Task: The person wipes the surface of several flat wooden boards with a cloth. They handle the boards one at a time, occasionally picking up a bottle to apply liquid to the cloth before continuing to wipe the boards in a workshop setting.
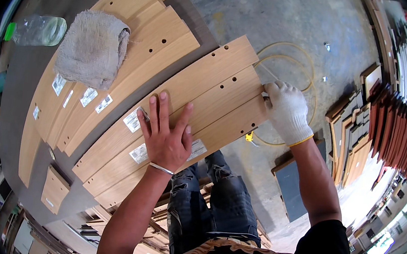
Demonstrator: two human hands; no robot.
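Note:
Three light wood boards (200, 107) lie side by side before me, with dark round holes near their ends and white labels on top. My left hand (167, 142), bare with a bracelet at the wrist, rests flat on them with its fingers spread. At the boards' right end is my right hand (286, 110), in a white knit glove with a yellow cuff. Its fingers are curled closed against the end edges. A small dark thing shows at the fingertips, too little of it to name.
More wood boards (148, 35) lie on the dark tabletop (97, 177), with a folded grey cloth (92, 46) over them. Left of it lies a clear bottle (41, 31) with a green cap. A yellow hose (314, 72) coils on the floor. Stacked panels (399, 124) stand at right.

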